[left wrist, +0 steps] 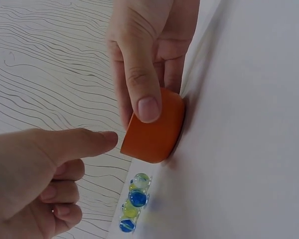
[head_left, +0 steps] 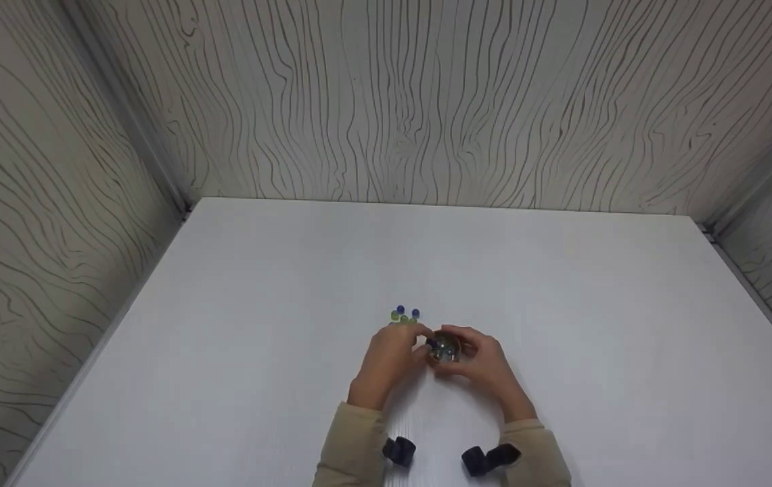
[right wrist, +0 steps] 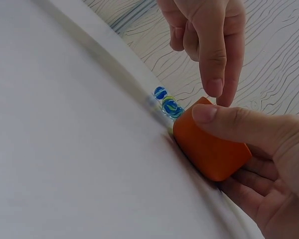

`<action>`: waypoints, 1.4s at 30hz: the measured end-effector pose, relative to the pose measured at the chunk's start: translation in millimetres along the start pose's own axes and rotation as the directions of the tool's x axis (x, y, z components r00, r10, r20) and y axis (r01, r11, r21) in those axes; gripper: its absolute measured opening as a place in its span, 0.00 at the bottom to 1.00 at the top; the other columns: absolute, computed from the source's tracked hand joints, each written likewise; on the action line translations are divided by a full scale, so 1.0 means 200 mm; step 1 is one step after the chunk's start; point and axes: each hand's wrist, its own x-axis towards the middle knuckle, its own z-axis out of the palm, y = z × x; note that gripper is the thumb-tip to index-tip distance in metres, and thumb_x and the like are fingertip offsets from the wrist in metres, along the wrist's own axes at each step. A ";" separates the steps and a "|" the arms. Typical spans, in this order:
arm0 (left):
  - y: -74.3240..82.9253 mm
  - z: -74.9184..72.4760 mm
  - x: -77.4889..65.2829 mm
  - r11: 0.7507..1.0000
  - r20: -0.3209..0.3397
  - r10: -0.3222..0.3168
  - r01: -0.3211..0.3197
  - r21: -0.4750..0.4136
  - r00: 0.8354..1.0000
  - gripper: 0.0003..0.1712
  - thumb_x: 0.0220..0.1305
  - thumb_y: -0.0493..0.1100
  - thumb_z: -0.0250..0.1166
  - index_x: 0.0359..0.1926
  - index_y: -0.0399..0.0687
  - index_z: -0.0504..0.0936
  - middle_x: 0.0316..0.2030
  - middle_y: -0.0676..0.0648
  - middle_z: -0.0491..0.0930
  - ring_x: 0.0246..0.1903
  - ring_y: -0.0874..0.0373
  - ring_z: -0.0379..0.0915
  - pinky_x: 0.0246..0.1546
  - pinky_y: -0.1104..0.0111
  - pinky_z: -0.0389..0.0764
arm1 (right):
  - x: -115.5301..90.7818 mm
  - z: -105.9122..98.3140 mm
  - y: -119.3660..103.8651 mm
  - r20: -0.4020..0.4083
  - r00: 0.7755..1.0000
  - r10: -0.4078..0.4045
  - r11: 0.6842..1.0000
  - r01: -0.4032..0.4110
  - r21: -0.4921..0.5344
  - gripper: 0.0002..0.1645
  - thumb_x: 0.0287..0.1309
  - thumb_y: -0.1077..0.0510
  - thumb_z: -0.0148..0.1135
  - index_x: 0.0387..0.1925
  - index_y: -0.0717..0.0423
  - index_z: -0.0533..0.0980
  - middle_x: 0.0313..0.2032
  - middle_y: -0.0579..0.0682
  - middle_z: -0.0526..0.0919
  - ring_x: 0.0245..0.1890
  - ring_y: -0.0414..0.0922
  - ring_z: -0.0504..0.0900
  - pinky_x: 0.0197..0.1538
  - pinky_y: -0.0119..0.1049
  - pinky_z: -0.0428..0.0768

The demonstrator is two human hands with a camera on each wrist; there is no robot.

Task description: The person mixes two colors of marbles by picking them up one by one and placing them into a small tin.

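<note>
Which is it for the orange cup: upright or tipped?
Upright: the orange cup has its base on the white table, mouth up, with the right hand holding its side.

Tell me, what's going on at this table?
Someone is working with two bare hands over a white table. Their right hand holds a small orange cup, while the fingertips of their left hand are at its rim; whether they pinch anything is hard to tell. Something shiny shows inside the cup. Several blue and yellow-green glass marbles sit loose on the table nearby.
</note>
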 end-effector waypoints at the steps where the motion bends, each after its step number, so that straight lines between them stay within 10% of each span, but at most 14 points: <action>1: 0.00 0.00 0.00 1.000 0.002 -0.003 0.003 -0.004 1.000 0.10 0.59 0.40 0.67 0.44 0.50 0.86 0.41 0.50 0.87 0.38 0.58 0.82 0.40 0.69 0.80 | 0.00 0.00 0.00 -0.002 1.000 0.000 1.000 0.000 -0.001 0.36 0.43 0.59 0.76 0.57 0.62 0.75 0.55 0.62 0.81 0.60 0.60 0.77 0.61 0.48 0.76; 42: -0.08 -0.01 0.01 0.997 -0.024 -0.069 0.068 -0.026 0.997 0.11 0.59 0.39 0.67 0.44 0.50 0.86 0.45 0.49 0.87 0.47 0.53 0.83 0.49 0.62 0.81 | 0.01 0.00 0.01 0.009 0.999 0.054 0.998 -0.054 0.022 0.40 0.41 0.57 0.78 0.58 0.63 0.74 0.59 0.63 0.78 0.63 0.59 0.74 0.64 0.45 0.73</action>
